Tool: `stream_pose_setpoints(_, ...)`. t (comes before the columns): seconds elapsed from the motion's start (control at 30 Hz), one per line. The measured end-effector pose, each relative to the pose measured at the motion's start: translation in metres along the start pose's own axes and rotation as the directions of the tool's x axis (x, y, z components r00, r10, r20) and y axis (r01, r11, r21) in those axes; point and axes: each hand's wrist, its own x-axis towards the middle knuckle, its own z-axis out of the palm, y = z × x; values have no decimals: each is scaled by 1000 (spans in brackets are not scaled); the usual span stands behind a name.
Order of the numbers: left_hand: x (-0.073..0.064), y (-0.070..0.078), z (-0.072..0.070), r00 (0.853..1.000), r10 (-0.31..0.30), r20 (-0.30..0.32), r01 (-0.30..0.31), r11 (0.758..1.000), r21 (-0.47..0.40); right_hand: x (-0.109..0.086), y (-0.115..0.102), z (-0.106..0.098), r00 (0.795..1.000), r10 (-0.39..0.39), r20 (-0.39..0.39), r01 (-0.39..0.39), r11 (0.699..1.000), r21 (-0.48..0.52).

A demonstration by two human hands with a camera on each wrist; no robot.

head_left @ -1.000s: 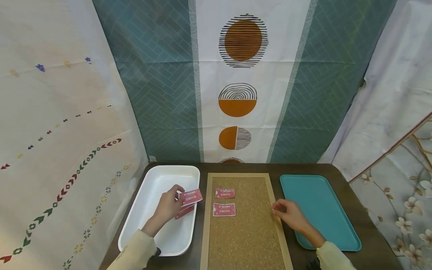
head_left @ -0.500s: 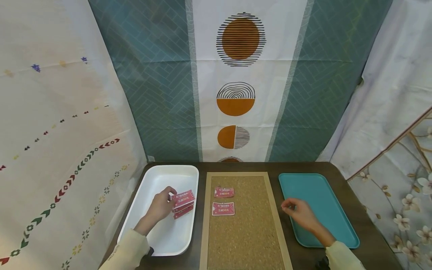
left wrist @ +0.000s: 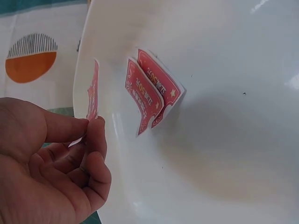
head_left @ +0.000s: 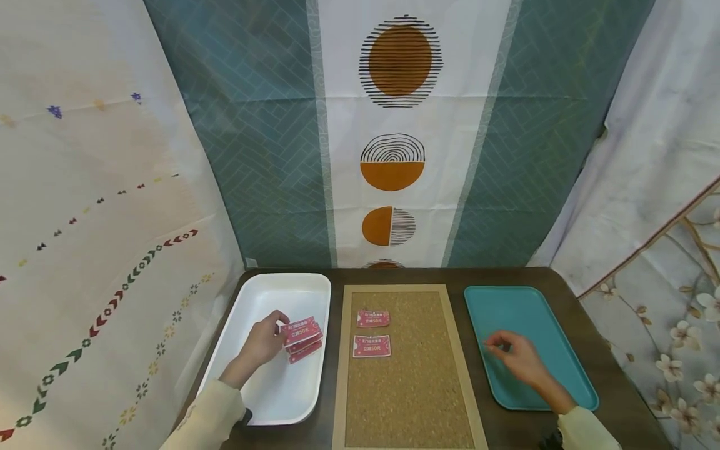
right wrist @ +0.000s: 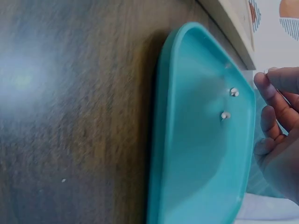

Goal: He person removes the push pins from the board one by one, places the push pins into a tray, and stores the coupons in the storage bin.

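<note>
On my feed the pink card [head_left: 300, 330] hangs over the right half of the white tray [head_left: 281, 400], its long axis running roughly left to right with the right end angled slightly farther from the person. Its printed face looks up at the head camera; from the left wrist I see it nearly edge-on. The left hand [head_left: 260, 342] has its grip pinched on one end, between thumb and forefinger. The right hand [head_left: 519, 357] is over the teal tray [head_left: 545, 331], its grip pinched on a tiny pin [right wrist: 265, 72] that I can barely make out.

Everything sits on a dark brown table [head_left: 461, 278]. Behind it hangs a teal-and-white curtain [head_left: 259, 156] with orange circles; patterned pale cloth [head_left: 112, 206] covers the left side, flowered white cloth [head_left: 635, 250] the right.

Two loose cards [left wrist: 149, 88] lie overlapping in the white tray, partly covered by the held one in my head view. Between the trays, a framed cork board [head_left: 410, 394] carries two fixed cards [head_left: 372, 346], upper left. Two loose pins [right wrist: 234, 92] lie in the teal tray.
</note>
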Motion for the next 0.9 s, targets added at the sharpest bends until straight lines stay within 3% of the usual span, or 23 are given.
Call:
stream_pose_setpoints(0.2, 1, -2, 2, 1000, -21, 23, 21, 1000, -7, -6, 8, -1, 1000, 8, -15, -8, 999, -38)
stream_pose_setpoints(0.57, 4, -8, 5, 998, -43, 44, 41, 999, 29, -6, 16, 0, 998, 55, 27, -52, 992, -119)
stream_pose_setpoints(0.9, 2, -10, 11, 998, -34, 51, 32, 999, 43, -11, 24, 6, 1000, 0, -2, 0, 988, -152)
